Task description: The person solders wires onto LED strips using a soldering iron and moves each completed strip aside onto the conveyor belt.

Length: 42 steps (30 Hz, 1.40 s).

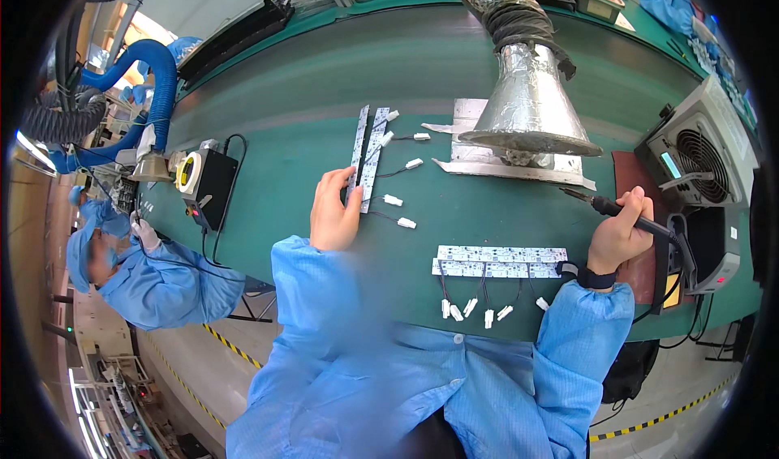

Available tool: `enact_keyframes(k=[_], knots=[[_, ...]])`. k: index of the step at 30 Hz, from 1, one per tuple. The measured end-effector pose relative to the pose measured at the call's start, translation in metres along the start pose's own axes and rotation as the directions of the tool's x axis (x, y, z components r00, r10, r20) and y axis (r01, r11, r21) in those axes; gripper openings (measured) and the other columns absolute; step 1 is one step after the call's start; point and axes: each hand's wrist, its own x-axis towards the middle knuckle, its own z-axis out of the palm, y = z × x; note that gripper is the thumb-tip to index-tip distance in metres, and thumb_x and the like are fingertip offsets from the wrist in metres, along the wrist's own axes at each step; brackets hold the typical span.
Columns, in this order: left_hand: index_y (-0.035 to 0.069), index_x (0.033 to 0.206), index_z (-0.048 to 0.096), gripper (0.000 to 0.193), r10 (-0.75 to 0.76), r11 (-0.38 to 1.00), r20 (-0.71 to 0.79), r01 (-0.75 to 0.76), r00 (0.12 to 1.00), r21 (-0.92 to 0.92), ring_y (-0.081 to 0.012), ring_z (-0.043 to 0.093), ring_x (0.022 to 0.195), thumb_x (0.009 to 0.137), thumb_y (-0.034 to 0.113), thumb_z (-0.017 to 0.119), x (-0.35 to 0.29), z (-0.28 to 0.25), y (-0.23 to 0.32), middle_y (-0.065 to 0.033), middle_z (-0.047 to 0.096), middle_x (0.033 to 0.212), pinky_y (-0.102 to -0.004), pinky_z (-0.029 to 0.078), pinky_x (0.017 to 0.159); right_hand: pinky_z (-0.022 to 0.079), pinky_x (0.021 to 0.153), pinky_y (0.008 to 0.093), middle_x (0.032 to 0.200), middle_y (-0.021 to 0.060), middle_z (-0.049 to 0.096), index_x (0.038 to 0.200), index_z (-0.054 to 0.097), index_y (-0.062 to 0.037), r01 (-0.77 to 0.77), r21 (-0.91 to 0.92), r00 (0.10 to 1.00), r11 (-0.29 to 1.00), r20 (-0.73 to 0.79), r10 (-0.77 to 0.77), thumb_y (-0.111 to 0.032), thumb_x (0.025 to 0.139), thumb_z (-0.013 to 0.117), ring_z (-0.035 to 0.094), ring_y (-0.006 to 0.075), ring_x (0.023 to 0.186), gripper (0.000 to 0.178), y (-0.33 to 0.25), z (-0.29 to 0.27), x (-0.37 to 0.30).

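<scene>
My right hand (618,236) is wrapped round the dark handle of a soldering iron (603,205), whose tip points left over the green bench. A black band circles that wrist. My left hand (334,214) grips the lower end of a narrow white circuit board strip (357,144) between thumb and fingers. Close beside it lies a second strip (374,155), with wires and white plugs (393,200) spread to its right. Another pair of circuit board strips (499,262) lies side by side nearer to me, their wires and white plugs (488,319) pointing toward me.
A foil-covered fume hood (531,106) hangs over a metal plate (466,167). At the right stand a fan unit (702,155) and a soldering station (710,252). A black box (213,187) stands left. Beyond the bench's left end a person in blue (174,276) works, wearing a white glove.
</scene>
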Motion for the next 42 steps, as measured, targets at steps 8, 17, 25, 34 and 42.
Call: enact_keyframes(k=[8,17,25,34,42], knots=[[0.002,0.117,0.058,0.034,-0.046,0.998,0.103,0.050,0.994,-0.037,-0.0277,0.055,0.101,0.084,0.008,0.059,0.005,-0.011,0.005,-0.0124,0.058,0.112,-0.0353,0.044,0.089,0.034,0.058,0.0222,0.062,-0.0001,0.045,0.064,0.046,-0.0008,-0.022,0.023,1.000,1.000,0.015,0.021,-0.015,0.094,0.051,0.040,0.0071,0.061,0.034,-0.001,-0.002,0.000],[0.002,0.113,0.059,0.035,0.189,0.966,0.340,-0.113,0.921,-0.231,-0.0303,0.054,0.108,0.080,0.014,0.065,-0.011,-0.009,0.096,-0.0131,0.056,0.117,-0.0356,0.044,0.091,0.033,0.057,0.0219,0.062,-0.0005,0.047,0.063,0.047,-0.0017,-0.038,0.028,0.999,0.999,0.006,0.038,-0.016,0.093,0.053,0.041,0.0067,0.060,0.034,0.000,0.001,0.000],[0.004,0.115,0.060,0.038,0.315,0.948,0.727,-0.170,0.610,-0.268,-0.0279,0.058,0.086,0.079,0.017,0.069,-0.012,0.025,0.124,-0.0144,0.056,0.097,-0.0356,0.048,0.079,0.032,0.055,0.0215,0.061,-0.0002,0.046,0.063,0.046,-0.0021,-0.039,0.054,0.998,0.998,-0.039,0.041,-0.015,0.093,0.051,0.040,0.0072,0.059,0.033,-0.002,-0.002,0.004],[-0.003,0.115,0.058,0.031,0.254,0.729,0.835,0.471,0.488,-0.497,-0.0087,0.056,0.080,0.088,0.012,0.063,0.013,0.041,0.111,-0.0034,0.061,0.095,-0.0231,0.045,0.066,0.036,0.054,0.0247,0.061,0.0016,0.041,0.062,0.043,-0.0031,0.041,0.136,0.974,0.990,-0.228,-0.009,-0.010,0.091,0.049,0.041,0.0103,0.058,0.031,-0.008,-0.004,0.015],[-0.001,0.123,0.052,0.034,0.175,0.672,0.743,0.473,0.647,-0.570,-0.0124,0.058,0.090,0.091,0.006,0.054,0.002,0.057,0.101,-0.0080,0.063,0.106,-0.0270,0.048,0.075,0.027,0.050,0.0261,0.055,0.0023,0.032,0.058,0.032,-0.0050,0.189,0.247,0.981,0.950,-0.079,-0.175,-0.009,0.088,0.048,0.032,0.0123,0.052,0.034,-0.028,0.007,-0.011]])
